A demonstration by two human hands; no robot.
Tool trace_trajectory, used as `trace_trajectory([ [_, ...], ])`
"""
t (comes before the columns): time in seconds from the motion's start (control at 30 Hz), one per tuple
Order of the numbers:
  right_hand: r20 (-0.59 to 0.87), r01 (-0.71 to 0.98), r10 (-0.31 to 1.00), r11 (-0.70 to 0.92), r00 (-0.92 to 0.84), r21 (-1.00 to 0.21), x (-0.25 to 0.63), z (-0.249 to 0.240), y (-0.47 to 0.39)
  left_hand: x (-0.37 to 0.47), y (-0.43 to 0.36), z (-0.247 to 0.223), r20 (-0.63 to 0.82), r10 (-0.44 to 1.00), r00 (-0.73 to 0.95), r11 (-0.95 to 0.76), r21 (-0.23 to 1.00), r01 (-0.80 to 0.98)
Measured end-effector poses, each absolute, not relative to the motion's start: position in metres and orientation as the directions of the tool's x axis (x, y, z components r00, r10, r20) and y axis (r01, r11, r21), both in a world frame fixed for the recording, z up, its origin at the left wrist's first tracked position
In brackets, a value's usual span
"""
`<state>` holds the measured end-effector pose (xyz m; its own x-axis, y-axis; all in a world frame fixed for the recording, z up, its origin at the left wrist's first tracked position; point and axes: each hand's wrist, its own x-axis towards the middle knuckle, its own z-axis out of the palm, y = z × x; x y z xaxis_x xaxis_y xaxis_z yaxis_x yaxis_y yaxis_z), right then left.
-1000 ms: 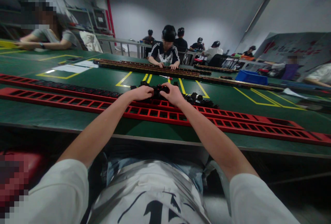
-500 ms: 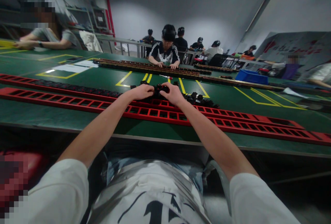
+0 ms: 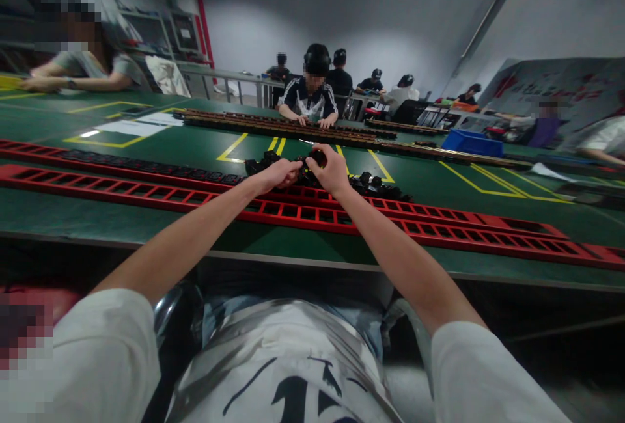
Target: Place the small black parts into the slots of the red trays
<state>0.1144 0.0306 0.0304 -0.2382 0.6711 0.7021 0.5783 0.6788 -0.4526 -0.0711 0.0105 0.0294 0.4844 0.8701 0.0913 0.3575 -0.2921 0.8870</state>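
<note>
A wide green-topped work table (image 3: 161, 150) marked with yellow painted lines carries two long red plastic slotted rails (image 3: 146, 196) side by side along its near edge. Beyond them lies a heap of small black plastic parts (image 3: 375, 185), then long dark brown rails (image 3: 273, 125), white paper sheets (image 3: 129, 127) and a blue plastic bin (image 3: 471, 143).

Single head-worn view, looking forward and down along both outstretched arms; green table (image 3: 146, 215) close below, co-workers' benches well beyond; no second view to overlap
</note>
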Motion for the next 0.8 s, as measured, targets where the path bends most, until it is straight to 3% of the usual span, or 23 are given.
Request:
trace_trajectory([
  [0.1,0.708,0.576,0.672,0.674,-0.218,-0.463,0.116,0.031,0.033,-0.070,0.012,0.026,0.107,0.890,0.442,-0.239,0.937,0.255],
  [0.2,0.707,0.579,0.673,0.672,-0.218,-0.461,0.118,0.029,0.034,-0.081,0.022,0.031,0.202,0.915,0.350,-0.328,0.878,0.350],
  [0.27,0.699,0.583,0.680,0.667,-0.221,-0.464,0.118,0.029,0.034,-0.096,0.032,0.034,0.341,0.914,0.222,-0.406,0.744,0.530],
  [0.37,0.686,0.585,0.688,0.665,-0.236,-0.464,0.118,0.028,0.034,-0.124,0.049,0.033,0.477,0.863,0.165,-0.386,0.413,0.825],
  [0.43,0.682,0.585,0.689,0.666,-0.244,-0.464,0.118,0.027,0.034,-0.140,0.058,0.027,0.435,0.881,0.186,-0.319,0.256,0.912],
  [0.53,0.681,0.584,0.691,0.664,-0.243,-0.466,0.118,0.028,0.035,-0.155,0.065,0.017,0.325,0.935,0.140,-0.195,0.140,0.971],
  [0.67,0.679,0.587,0.692,0.663,-0.244,-0.465,0.118,0.028,0.035,-0.159,0.069,0.014,0.175,0.980,0.099,-0.121,0.125,0.985],
  [0.8,0.677,0.583,0.694,0.664,-0.245,-0.468,0.118,0.028,0.035,-0.161,0.067,0.017,0.150,0.982,0.119,-0.133,0.090,0.987],
])
